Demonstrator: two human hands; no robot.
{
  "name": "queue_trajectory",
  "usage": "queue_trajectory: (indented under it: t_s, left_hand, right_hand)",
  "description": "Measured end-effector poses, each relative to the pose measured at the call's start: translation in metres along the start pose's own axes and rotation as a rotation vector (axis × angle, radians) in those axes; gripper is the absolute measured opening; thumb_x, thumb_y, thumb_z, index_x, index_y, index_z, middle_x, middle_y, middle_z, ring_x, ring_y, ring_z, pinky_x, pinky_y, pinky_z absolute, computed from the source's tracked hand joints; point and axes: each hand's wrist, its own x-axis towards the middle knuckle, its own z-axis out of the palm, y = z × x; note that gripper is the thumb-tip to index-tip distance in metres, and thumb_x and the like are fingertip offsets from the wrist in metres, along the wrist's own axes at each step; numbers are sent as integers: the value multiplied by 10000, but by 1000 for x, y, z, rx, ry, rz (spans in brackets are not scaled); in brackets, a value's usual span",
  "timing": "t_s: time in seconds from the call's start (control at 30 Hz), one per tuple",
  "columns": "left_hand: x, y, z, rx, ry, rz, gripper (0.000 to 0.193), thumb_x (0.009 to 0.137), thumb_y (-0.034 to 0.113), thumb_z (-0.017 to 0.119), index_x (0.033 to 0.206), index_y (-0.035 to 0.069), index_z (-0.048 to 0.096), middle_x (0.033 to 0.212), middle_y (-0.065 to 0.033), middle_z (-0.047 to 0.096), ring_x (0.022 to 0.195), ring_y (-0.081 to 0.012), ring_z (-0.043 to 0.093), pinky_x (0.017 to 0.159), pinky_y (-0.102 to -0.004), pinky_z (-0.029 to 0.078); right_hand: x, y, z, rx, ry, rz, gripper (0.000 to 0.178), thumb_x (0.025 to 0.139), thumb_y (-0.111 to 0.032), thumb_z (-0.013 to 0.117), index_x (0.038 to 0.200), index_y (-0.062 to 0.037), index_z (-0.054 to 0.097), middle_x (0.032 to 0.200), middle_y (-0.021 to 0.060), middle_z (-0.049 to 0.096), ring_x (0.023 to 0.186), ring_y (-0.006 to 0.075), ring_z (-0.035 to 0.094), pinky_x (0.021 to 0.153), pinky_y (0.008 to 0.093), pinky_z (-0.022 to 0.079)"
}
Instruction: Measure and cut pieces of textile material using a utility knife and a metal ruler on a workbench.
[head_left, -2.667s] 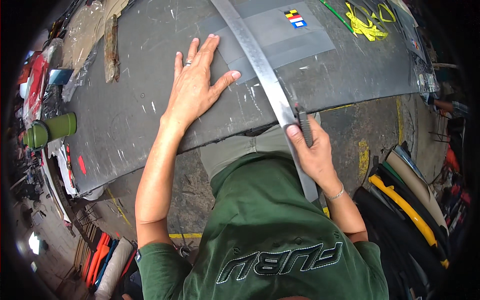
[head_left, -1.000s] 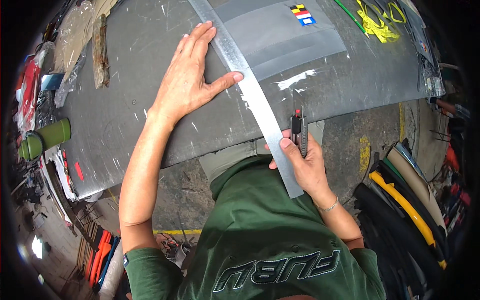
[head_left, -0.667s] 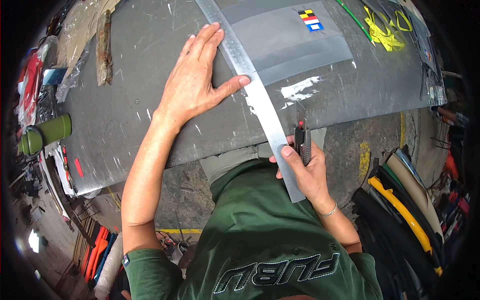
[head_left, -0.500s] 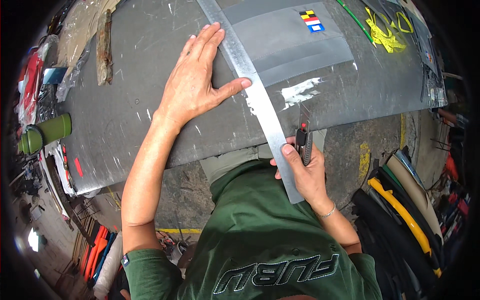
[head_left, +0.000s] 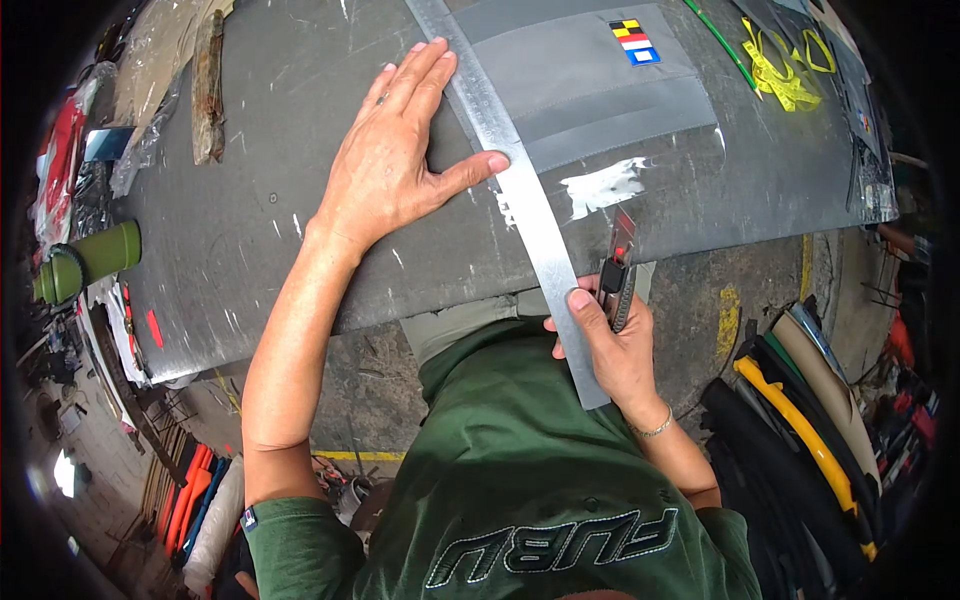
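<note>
A long metal ruler (head_left: 535, 215) runs from the far edge of view over the worktable, lying along the left side of a grey fabric panel (head_left: 590, 90) with a small coloured flag patch (head_left: 636, 42). My left hand (head_left: 395, 150) is spread flat, its fingertips at the ruler's left edge and its thumb on top of it. Beyond the table's near edge, my right hand (head_left: 620, 345) grips the ruler's near end, thumb on top. That same hand also holds a utility knife (head_left: 615, 275), blade out and pointing away from me.
The dark, scratched worktable (head_left: 270, 270) bears a yellow tape measure (head_left: 780, 75) and a green pencil (head_left: 722, 45) at far right. A worn strip (head_left: 208, 90) lies at far left, with a green bottle (head_left: 95, 258) by the left edge. Rolled material (head_left: 805, 430) stands lower right.
The ruler, with the fabric panel beside it, sits slightly further right in view. The knife in my right hand has tilted a little to the right. My left hand keeps its flat pose.
</note>
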Motion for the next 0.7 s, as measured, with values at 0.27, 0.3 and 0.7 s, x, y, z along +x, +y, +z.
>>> queue_trajectory:
  t_s: [0.27,0.3,0.7]
  left_hand:
    - [1,1,0,13,-7,1,1033,804,634,793,1545,12,431,1636,-181,385,1517,-357,367,1281,-510,249]
    - [1,1,0,10,-9,2,1033,804,634,793,1545,12,431,1636,-181,385,1517,-357,367,1281,-510,249]
    - [1,-1,0,32,15,41,1043,782,647,799,1483,-56,478,1572,-226,454,1499,-357,394,1265,-512,273]
  right_hand:
    - [1,1,0,1,11,1,325,1039,-259,671,1171,31,602,889,128,722,745,209,754,542,324,609]
    - [1,1,0,1,14,3,325,1039,-259,671,1171,31,602,889,128,722,745,209,754,542,324,609]
    - [0,1,1,18,-6,-3,314,1041,-249,670,1163,31,596,879,118,720,729,193,743,547,317,598]
